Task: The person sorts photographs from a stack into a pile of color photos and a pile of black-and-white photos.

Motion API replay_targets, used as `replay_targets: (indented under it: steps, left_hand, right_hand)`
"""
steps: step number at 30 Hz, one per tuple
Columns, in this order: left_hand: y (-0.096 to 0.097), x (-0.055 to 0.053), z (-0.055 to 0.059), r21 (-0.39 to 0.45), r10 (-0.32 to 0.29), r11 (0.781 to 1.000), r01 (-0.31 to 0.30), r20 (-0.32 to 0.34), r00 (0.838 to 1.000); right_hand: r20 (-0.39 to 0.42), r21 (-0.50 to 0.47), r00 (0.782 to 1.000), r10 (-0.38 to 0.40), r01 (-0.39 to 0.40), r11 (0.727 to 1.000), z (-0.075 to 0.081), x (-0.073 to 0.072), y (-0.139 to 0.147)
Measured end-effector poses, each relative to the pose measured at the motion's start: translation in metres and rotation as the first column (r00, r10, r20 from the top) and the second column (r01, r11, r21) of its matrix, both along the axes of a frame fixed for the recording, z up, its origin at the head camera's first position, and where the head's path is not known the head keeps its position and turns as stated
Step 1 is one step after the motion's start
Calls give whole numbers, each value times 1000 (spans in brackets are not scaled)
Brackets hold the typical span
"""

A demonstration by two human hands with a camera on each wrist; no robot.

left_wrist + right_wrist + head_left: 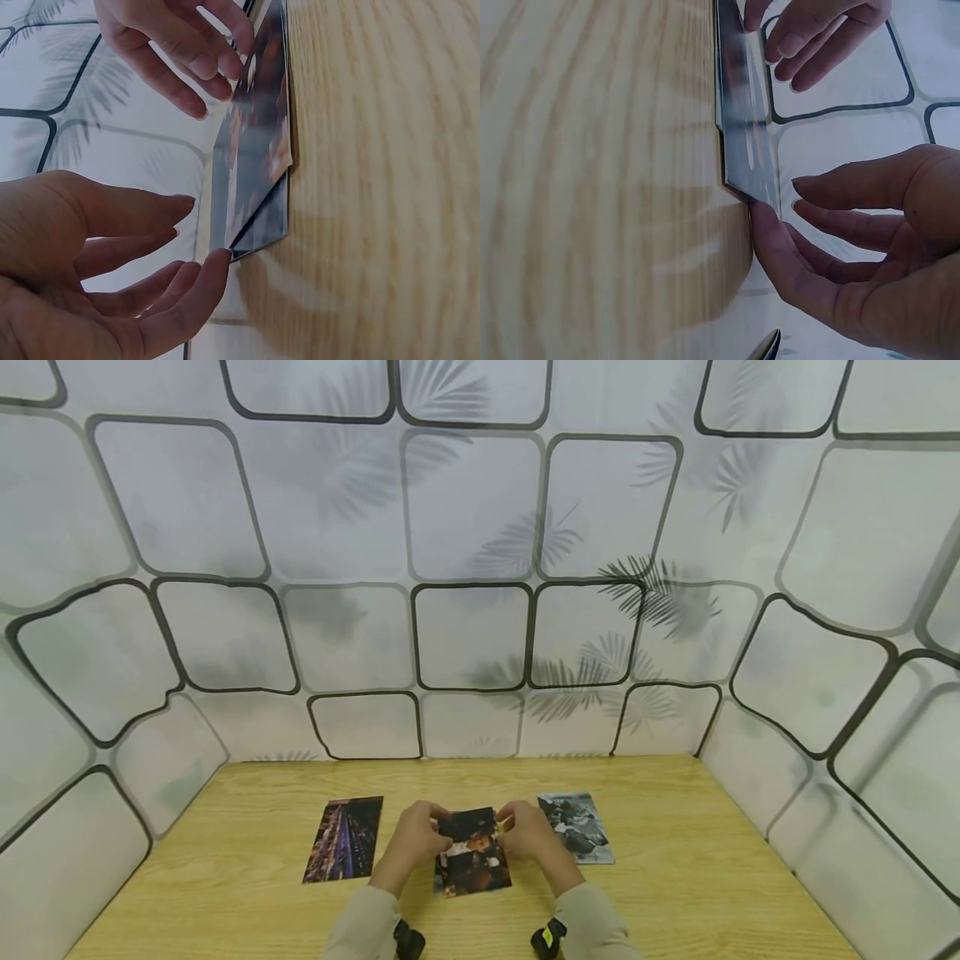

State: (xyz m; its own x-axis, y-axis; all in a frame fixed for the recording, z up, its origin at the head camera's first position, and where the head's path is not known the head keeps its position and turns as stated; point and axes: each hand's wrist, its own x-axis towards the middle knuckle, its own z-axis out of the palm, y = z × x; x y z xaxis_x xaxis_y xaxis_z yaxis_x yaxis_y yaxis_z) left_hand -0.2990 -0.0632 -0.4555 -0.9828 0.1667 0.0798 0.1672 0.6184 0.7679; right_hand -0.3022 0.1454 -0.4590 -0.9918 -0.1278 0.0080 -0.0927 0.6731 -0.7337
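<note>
In the head view a dark photo print with warm orange spots lies on the wooden table, on top of another print that sticks out at its corner. My left hand is at the left edge of this pair, one fingertip right at the corner in the left wrist view and its thumb raised. On the opposite side my right hand has loosely bent fingers, with one fingertip at the prints' edge. Neither hand pinches the prints.
To the left lies a print of a city at night. A greyish print lies on the right, partly behind my right hand. The wooden table meets patterned cloth walls at the back and sides.
</note>
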Motion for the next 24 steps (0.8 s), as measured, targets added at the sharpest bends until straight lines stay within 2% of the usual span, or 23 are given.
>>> replay_targets:
  steps: [7,14,20,24]
  left_hand:
    - [-3,2,-5,44,24,999,-24,5,1000]
    - [-6,4,-8,120,40,992,-44,36,999]
    - [-7,1,-8,149,42,988,-49,53,998]
    - [-8,0,-9,173,49,983,-59,62,997]
  right_hand:
    - [-12,6,1000,2,-2,1000,-1,3,-2]
    - [11,-16,999,48,-48,999,0,4,0]
    - [3,13,999,37,-37,999,1,2,-1]
    - [13,-12,1000,29,-29,1000,1,2,-2]
